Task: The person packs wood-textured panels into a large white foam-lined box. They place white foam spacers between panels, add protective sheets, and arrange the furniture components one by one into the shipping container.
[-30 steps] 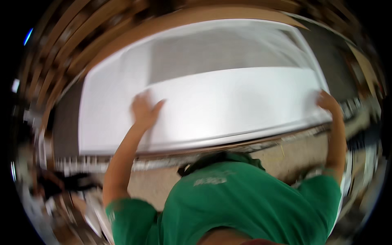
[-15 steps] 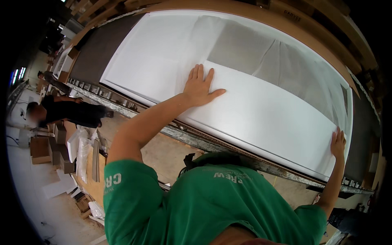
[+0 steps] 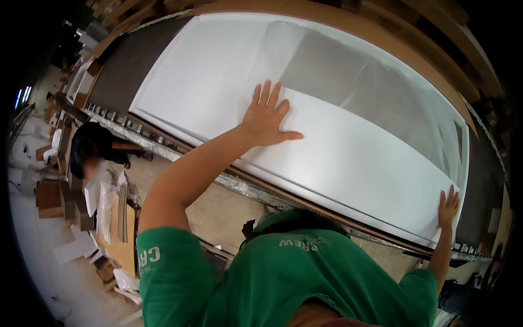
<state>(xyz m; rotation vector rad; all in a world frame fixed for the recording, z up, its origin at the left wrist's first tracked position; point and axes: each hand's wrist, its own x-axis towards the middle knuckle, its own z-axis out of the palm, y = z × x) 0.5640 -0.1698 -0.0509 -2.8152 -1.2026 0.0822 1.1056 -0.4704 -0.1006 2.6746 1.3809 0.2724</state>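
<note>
Left hand [image 3: 267, 117] lies flat, fingers spread and thumb out, over the left end of a white sheet [image 3: 343, 158], grasping nothing. Right hand [image 3: 448, 206] rests with fingers extended at the sheet's right end; it looks ungripped, though what its underside touches is hidden. The sheet lies along the near edge of the worktop [image 3: 144, 54], inside a shallow white rim, with dark worktop bare beyond both ends. Behind it, toward the far edge, wrinkled clear film [image 3: 376, 92] covers a grey area; brown cardboard [image 3: 419, 52] lines that far edge.

Uneven pressure from the two palms could make the sheet skid or tip up at an end, I judge; a hard push at one point might dent or crack it. Loose film could get trapped under its far edge and crease.

Pale lettering marks the green shirt [image 3: 316, 272], and a dark printed word shows on the cardboard.
</note>
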